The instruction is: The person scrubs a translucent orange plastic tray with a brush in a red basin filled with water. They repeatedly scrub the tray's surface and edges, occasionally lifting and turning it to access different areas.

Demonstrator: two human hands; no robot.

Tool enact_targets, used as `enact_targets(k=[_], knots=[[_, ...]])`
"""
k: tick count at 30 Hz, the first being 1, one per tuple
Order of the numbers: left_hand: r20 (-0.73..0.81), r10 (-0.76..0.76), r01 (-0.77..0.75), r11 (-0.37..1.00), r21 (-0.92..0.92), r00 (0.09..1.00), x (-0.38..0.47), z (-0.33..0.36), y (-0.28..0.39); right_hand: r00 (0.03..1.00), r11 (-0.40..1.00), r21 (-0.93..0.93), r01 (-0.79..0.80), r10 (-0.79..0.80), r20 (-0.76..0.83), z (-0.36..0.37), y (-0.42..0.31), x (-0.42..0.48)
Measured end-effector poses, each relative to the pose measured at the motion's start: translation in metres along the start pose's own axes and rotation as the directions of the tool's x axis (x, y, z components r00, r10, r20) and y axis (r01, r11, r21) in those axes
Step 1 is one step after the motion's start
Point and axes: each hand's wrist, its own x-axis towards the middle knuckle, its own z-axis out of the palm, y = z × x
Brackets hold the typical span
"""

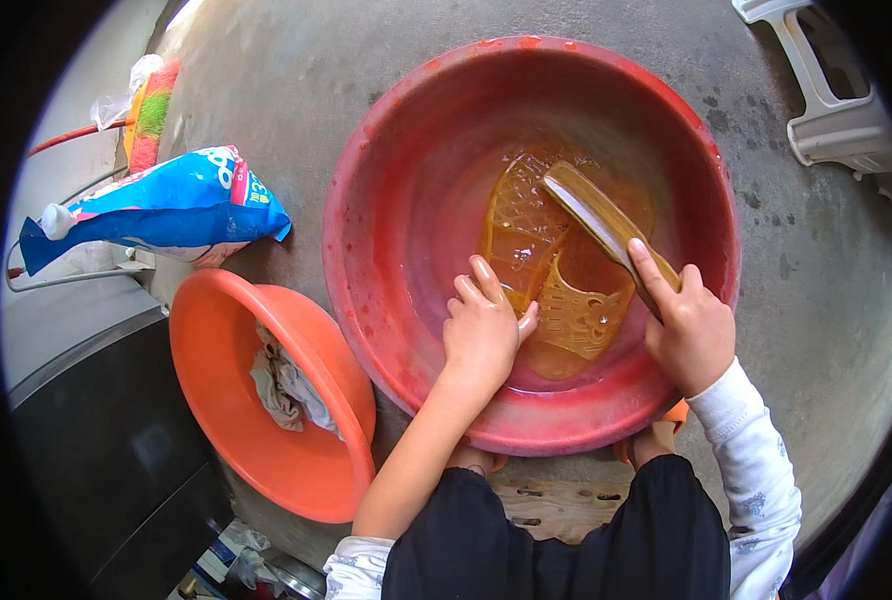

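A large red plastic basin point(423, 225) stands before me with shallow water in it. Two translucent amber plastic slippers lie inside: one slipper point(528, 210) to the left, and another slipper point(577, 319) lower right with a cut-out pattern on its strap. My right hand point(686, 322) grips the handle of a long wooden brush point(603, 217), index finger stretched along it. The brush slants over the slippers; its bristles cannot be made out. My left hand point(483, 322), wet and with fingers spread, is at the near end of the left slipper. Whether it grips that slipper is unclear.
A tilted orange basin point(198, 360) with crumpled cloths point(284, 382) is at the left. Behind it lies a blue detergent bag point(175, 202) near a colourful-bristled brush point(151, 116). A white plastic stool point(828, 127) is at far right. Wooden slats point(558, 502) show between my legs.
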Motion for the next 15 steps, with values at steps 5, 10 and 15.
enact_targets(k=[5, 10, 15], knots=[[0.043, -0.044, 0.046, 0.998, -0.031, 0.998, 0.003, 0.012, 0.002, 0.998, 0.998, -0.005, 0.059, -0.059, -0.018, 0.019, -0.013, 0.04], [-0.077, 0.002, -0.002, 1.0, -0.005, 0.997, 0.001, 0.017, -0.003, 0.998, 0.997, 0.075, 0.014, -0.018, 0.064, 0.003, -0.012, 0.046], [0.085, 0.018, -0.023, 0.998, 0.065, 0.996, 0.001, -0.011, -0.006, 0.994, 0.99, 0.091, -0.11, 0.108, 0.025, -0.009, -0.004, -0.013]])
